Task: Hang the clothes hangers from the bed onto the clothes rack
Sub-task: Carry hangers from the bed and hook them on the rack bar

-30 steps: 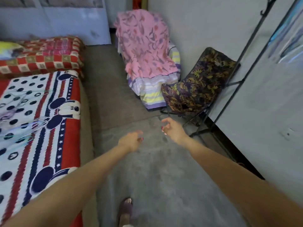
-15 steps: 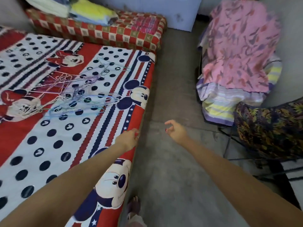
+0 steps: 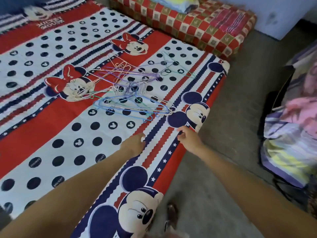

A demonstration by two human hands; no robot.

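Hangers (image 3: 130, 93) in one tangled pile on bed (image 3: 42, 127), uncountable, two hands, left (image 3: 134, 145) and right (image 3: 189, 140), loosely curled, grip holding nothing

My one head camera looks forward and down over the bed (image 3: 51, 117) from close above (wide-angle view).

A home bedroom: low bed (image 3: 51, 103) under a cartoon-print sheet (folded bedding (image 3: 197, 23) beyond).
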